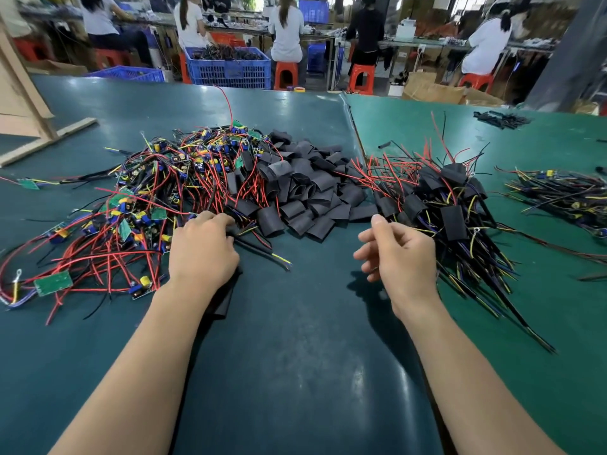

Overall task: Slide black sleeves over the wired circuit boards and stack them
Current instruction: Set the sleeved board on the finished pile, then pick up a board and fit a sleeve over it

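Black sleeves point(305, 188) heaped centre frame; left hand point(202, 249) curled round wired circuit board point(249, 238), sleeve under palm; right hand point(399, 254) loosely curled, holding nothing

Bright, even overhead light fills the workshop and lies flat across the dark green mat point(295, 356), leaving pale sheen patches toward the viewer from the right hand point(399, 257) and beyond both hands near the mat's far edge. A soft dark shadow sits on the mat just below and left of the right hand; a thinner one hugs the left hand point(203, 249). The wide lens bows the table edges and stretches the forearms at the bottom corners. The seated workers point(285, 27) far beyond the hands look soft and slightly smeared
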